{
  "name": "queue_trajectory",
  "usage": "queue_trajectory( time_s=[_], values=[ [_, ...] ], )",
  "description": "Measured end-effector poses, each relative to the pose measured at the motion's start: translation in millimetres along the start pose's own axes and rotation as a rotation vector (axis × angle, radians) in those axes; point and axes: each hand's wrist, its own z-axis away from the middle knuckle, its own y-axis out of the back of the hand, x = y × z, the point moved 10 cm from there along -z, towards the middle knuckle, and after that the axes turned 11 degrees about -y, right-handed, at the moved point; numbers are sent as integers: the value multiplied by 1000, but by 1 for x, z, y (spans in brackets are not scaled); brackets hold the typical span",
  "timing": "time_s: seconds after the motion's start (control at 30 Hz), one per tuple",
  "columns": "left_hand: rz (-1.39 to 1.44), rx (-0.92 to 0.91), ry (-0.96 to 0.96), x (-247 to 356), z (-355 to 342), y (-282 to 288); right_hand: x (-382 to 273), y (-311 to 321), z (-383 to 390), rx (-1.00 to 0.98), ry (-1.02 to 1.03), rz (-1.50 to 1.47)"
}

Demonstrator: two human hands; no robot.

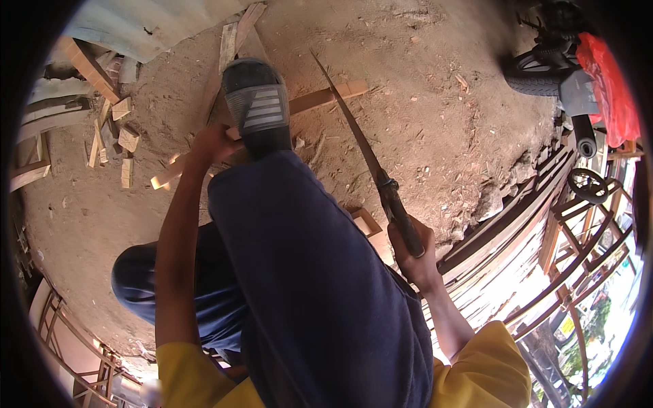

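Note:
A long, narrow wooden strip (pixel 313 101) lies low over the dirt, passing under my foot in a black slide sandal (pixel 258 105) with pale stripes. Beside that foot, my left hand (pixel 213 144) is closed around the strip, left of the sandal. My right hand (pixel 415 248) grips the dark handle of a handsaw (pixel 360 138). The saw's tapering blade points forward and crosses the strip near its right end. Whether the teeth touch the wood I cannot tell. My raised knee, in dark blue trousers, stands between both arms.
Wood offcuts (pixel 128 139) and longer boards (pixel 90 70) lie at the left, below a corrugated sheet (pixel 149 27). A motorbike wheel (pixel 537 73) and a red plastic bag (pixel 609 92) are at the far right. Stacked timber (pixel 503 234) and wooden frames (pixel 578 255) stand nearer on the right.

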Motion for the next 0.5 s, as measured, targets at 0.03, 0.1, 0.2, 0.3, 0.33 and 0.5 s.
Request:
queue_trajectory(
  time_s=[0.03, 0.1, 0.2, 0.3, 0.33, 0.5],
  values=[
    [-19, 14, -24, -9, -2, -3, 0, 2, 3, 3, 13, 20],
    [22, -1, -55, -3, -9, -10, -3, -9, -27, 24, 62, -66],
    [85, -39, -28, 3, -7, -5, -16, -26, -65, -3, -29, -50],
    [67, 22, -29, -9, -4, -1, -13, -9, -28, 0, 8, -16],
    [71, 39, -17, -7, 0, 0, -16, -2, -12, -13, 78, 28],
    [33, 41, -23, 3, 0, 2, -13, -16, -46, 16, 45, -45]
  ],
)
